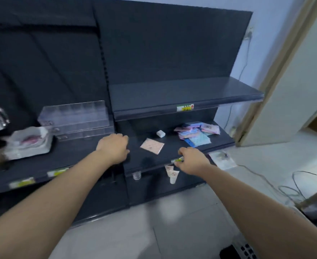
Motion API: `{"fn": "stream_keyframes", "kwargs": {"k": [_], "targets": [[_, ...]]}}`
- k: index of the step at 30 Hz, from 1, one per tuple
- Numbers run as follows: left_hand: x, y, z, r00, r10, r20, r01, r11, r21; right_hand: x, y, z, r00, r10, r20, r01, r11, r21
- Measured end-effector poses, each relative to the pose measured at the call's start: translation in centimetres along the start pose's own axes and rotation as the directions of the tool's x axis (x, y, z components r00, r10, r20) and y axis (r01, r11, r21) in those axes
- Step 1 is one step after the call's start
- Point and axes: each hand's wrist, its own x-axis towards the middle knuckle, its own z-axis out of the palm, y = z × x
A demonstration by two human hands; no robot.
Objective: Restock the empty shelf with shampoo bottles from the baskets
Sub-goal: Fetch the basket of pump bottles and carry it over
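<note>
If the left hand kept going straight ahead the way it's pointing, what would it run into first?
Probably the clear plastic organizer trays at the back of the shelf. The left hand points up and slightly left toward their right end, with only bare shelf between. Depth is hard to judge; it might instead pass them and reach the dark back panel.

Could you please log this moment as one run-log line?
left hand: resting on middle shelf, empty | right hand: at shelf front edge, grip unclear | upper shelf: bare | shampoo bottles, baskets: not in view

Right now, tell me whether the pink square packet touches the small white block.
Apart. The head view shows bare dark shelf between the pink square packet and the small white block.
</note>
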Motion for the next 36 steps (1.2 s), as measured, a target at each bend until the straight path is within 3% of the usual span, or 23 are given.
{"fn": "stream_keyframes", "kwargs": {"k": [6,10,15,23,36], "targets": [[-8.0,-9.5,2.0,0.967,-0.250,0.052,0.251,0.968,-0.022,2.0,-10.8,2.6,0.964,-0.258,0.060,0.261,0.965,-0.043],[-16.9,-19.8,4.6,0.846,-0.525,0.094,0.528,0.849,-0.013,2.1,-24.6,5.2,0.844,-0.508,0.174,0.526,0.847,-0.076],[-18.0,-21.2,4.5,0.834,-0.543,0.096,0.547,0.837,-0.015,2.2,-26.8,6.1,0.825,-0.539,0.169,0.559,0.822,-0.107],[-27.3,-33.8,5.6,0.685,-0.726,0.065,0.728,0.686,-0.010,1.0,-44.8,9.3,0.641,-0.731,0.232,0.764,0.636,-0.107],[-38.6,-51.8,7.7,0.425,-0.904,0.039,0.902,0.427,0.068,-1.2,-70.1,13.2,0.353,-0.903,0.244,0.935,0.349,-0.062]]}}
